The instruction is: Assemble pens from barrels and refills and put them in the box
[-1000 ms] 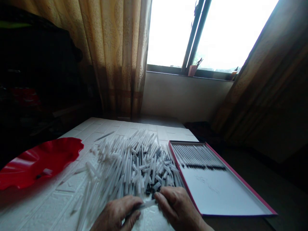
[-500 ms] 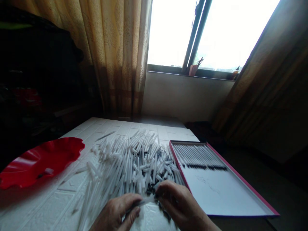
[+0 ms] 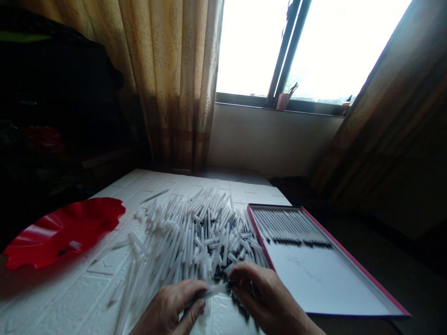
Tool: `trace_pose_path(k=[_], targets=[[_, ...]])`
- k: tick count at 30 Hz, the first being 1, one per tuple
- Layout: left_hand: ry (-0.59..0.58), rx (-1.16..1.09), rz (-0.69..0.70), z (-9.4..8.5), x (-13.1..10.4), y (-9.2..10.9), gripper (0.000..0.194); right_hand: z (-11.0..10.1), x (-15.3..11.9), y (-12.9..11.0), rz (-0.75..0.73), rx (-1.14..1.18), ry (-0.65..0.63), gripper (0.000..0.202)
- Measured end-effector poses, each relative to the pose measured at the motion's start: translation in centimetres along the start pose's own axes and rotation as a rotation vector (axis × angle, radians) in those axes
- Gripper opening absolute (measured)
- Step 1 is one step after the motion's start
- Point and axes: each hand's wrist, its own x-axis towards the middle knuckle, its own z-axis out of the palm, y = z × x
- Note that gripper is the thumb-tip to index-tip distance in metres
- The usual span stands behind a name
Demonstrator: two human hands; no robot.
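My left hand point(image 3: 176, 304) is closed, thumb and fingers pinching a clear pen point(image 3: 217, 291) that points to the right. My right hand point(image 3: 260, 293) has its fingers closed at the pen's far end, where a small black part shows; the fingertips hide most of it. Just beyond my hands spreads a loose pile of clear pen barrels, white tubes and caps point(image 3: 181, 242). Several small black pieces point(image 3: 240, 307) lie on the table below my right hand.
A shallow box with a pink rim point(image 3: 363, 272) stands at the right, holding a row of pens with black ends point(image 3: 286, 225). A red wavy-edged dish point(image 3: 70, 228) sits at the left of the white brick-patterned table point(image 3: 87, 288). Curtains point(image 3: 174, 83) and a window are behind.
The view has shifted slightly. Both hands stay in nearly the same place, still holding the pen between them; the pile and the box look unchanged.
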Motion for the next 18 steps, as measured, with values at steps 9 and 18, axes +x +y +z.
trace_pose_path(k=[9, 18], targets=[[-0.019, 0.012, -0.028, -0.12, -0.01, 0.2, 0.027, 0.1, -0.17, -0.03, 0.018, -0.048, -0.021, 0.009], [-0.015, 0.005, -0.023, -0.04, -0.1, 0.15, 0.027, -0.01, -0.13, 0.06, 0.016, -0.093, -0.036, 0.014]])
